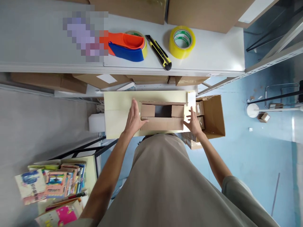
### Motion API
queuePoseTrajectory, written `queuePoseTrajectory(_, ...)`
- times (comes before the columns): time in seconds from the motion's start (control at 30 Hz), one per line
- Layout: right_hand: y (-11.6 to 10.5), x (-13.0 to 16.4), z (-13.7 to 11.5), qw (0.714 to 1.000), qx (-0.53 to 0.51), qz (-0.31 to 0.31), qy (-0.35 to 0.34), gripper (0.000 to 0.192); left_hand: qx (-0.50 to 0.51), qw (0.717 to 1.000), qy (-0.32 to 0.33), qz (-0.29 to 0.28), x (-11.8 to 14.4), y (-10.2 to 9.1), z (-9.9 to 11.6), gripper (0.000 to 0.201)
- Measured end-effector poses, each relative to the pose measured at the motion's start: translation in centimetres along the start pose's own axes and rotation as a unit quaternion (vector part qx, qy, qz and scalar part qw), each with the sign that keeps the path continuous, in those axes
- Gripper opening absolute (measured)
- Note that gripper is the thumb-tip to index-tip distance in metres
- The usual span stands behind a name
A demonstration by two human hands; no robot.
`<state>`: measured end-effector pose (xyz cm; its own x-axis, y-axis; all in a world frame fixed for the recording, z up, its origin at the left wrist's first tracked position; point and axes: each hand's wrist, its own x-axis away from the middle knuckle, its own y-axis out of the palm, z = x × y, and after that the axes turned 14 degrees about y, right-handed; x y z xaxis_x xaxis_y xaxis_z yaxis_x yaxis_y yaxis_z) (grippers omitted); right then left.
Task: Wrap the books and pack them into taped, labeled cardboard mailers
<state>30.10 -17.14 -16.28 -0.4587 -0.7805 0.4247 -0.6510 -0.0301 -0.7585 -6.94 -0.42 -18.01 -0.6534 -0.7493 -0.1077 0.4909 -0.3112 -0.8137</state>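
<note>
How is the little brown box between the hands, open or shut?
Open: the brown box has a dark gap between its two short flaps, so its inside shows.

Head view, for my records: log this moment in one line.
cardboard box: partly open; left hand: at left end; right hand: at right end; utility knife: on shelf

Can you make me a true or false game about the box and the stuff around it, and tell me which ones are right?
1. The cardboard box is between the left hand and the right hand. True.
2. The cardboard box is shut tight. False: there is an open gap in its top.
3. The right hand is holding the cutter knife. False: the cutter knife lies on the shelf.
4. The yellow tape roll is right of the cutter knife. True.
</note>
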Motion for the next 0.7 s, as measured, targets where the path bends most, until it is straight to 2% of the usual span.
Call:
queuePoseTrajectory(0.07,0.2,-0.3,-0.6,1.000,-0.006,0.005,-0.025,0.110,-0.010,0.999,0.042,-0.023,-0.6,-0.5,0.1,0.138)
queuePoseTrajectory(0.13,0.0,-0.5,-0.9,0.999,-0.013,0.004,-0.051,0.105,-0.015,0.998,0.055,-0.032,-0.5,-1.1,0.0,0.120)
queuePoseTrajectory(0.2,-0.3,-0.4,-0.8,0.998,-0.016,0.009,-0.061,0.087,-0.010,0.998,0.049,-0.034,0.3,-1.3,-0.2,0.092)
queuePoseTrajectory(0.27,-0.3,-0.1,-0.4,0.998,-0.002,0.011,-0.055,0.058,0.007,0.999,0.031,-0.044,1.3,-1.1,-0.6,0.058)
queuePoseTrajectory(0.33,0.3,0.3,-0.2,0.999,0.002,0.000,-0.041,0.039,0.034,0.998,-0.006,-0.046,2.3,-0.5,-0.9,0.035)
queuePoseTrajectory(0.43,1.8,1.0,-0.6,0.998,-0.057,-0.017,0.010,0.041,0.083,0.992,-0.094,-0.011,3.1,1.0,-0.5,0.030)
queuePoseTrajectory(0.53,3.0,1.3,-1.4,0.993,-0.083,-0.011,0.079,0.041,0.115,0.979,-0.165,0.027,2.9,2.1,0.3,0.029)
queuePoseTrajectory(0.7,2.7,-0.1,-2.9,0.993,-0.057,-0.005,0.102,0.031,0.127,0.966,-0.217,0.058,1.3,1.8,0.3,0.024)
